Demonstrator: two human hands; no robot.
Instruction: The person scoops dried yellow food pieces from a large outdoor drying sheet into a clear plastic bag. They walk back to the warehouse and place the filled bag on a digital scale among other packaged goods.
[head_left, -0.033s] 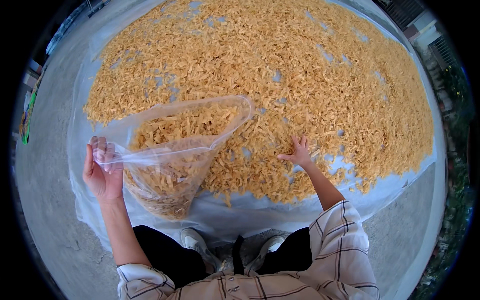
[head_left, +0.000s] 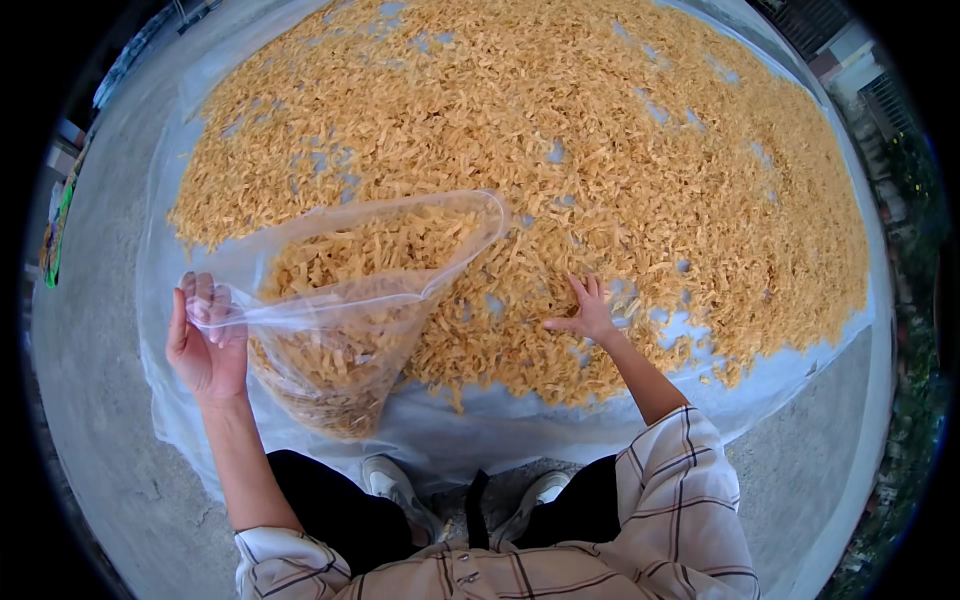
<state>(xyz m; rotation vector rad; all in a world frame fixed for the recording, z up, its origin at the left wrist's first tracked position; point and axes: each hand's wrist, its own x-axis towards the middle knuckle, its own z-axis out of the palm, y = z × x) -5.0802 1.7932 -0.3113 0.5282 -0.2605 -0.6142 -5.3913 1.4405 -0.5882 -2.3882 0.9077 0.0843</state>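
At the left, my left hand (head_left: 212, 345) grips the rim of a clear plastic bag (head_left: 350, 296), the film gathered over its fingers and the thumb up. The bag leans with its mouth stretched wide, and many thin golden-yellow dried strips fill much of it. My right hand (head_left: 591, 318) is open over the spread of the same dried strips (head_left: 560, 215), right of the bag. Its thumb points left toward the bag and its fingers reach forward into the strips. The fingertips are partly lost among the pieces.
The strips lie in a broad layer on a pale plastic sheet (head_left: 470, 425), which shows through in patches. Grey concrete floor (head_left: 95, 330) surrounds it. My shoes (head_left: 392, 483) stand at the sheet's near edge. Plants (head_left: 905, 300) run along the far right.
My right hand has shifted slightly left over the strips. My left hand and the bag stay where they were.
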